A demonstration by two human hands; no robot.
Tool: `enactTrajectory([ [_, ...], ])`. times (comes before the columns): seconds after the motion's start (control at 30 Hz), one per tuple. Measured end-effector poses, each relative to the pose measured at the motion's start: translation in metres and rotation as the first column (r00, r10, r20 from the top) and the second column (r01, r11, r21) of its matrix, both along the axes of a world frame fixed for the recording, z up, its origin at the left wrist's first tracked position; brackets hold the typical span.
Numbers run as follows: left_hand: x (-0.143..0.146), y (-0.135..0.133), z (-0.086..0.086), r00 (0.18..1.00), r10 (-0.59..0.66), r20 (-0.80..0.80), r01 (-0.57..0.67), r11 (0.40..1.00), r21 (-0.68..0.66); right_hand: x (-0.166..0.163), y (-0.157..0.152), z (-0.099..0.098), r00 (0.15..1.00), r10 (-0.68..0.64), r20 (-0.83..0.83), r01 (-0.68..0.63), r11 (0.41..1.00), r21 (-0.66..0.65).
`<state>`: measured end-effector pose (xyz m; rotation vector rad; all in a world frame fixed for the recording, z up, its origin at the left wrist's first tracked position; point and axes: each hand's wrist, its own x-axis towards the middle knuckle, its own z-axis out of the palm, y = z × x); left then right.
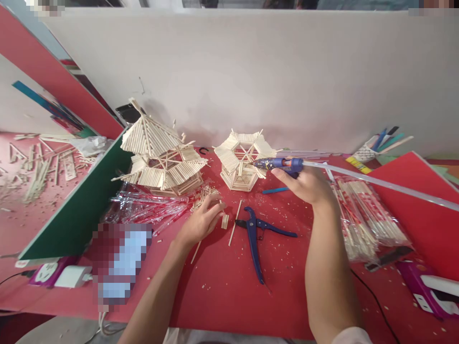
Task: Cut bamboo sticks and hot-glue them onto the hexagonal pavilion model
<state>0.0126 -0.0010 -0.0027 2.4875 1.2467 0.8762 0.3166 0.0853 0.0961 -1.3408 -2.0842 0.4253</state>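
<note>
"Gluing appears to be the step in hand at this red desk (215, 296), set against a pale partition (251, 71). What stands on it?"

"At left, a larger model (152, 138) of pale sticks with a peaked roof; near the centre, a smaller model (239, 167), six-sided, its roof ring hollow in the middle."

"And the tools?"

"A blue cutter (253, 239) lies spread on the desk, untouched. Above and beyond it, a blue glue gun (283, 165) is held up, its nozzle (258, 164) over the smaller model's roof in this view. Contact cannot be judged."

"Which way does the gun point?"

"To the worker's left, its long axis nearly level across the view. A clear glue stick (380, 183) trails from its rear to the right, sloping down."

"The hands?"

"The right hand (310, 184) grips the gun. The left hand (201, 222) curls its fingers just beside some short stick pieces (224, 221); whether it pinches one is hidden."

"What would the next move call for?"

"Probably a steady nozzle, a small bead of glue and a carefully aligned piece."
</note>
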Motion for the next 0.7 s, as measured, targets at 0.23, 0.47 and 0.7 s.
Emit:
enactTrajectory([
  [0.23,0.003,0.001,-0.006,0.999,0.034,-0.022,-0.032,0.995,0.095,-0.012,0.006,-0.006,0.999,-0.015,-0.051,0.016,1.0,0.022],
  [0.47,0.006,0.002,-0.008,0.991,0.099,0.091,-0.107,0.99,0.088,-0.014,0.009,-0.009,0.997,-0.036,-0.062,0.037,0.999,0.006],
  [0.7,0.004,0.0,-0.007,0.993,0.088,0.077,-0.097,0.988,0.118,-0.014,0.01,-0.012,0.998,-0.031,-0.056,0.032,0.999,0.01],
])
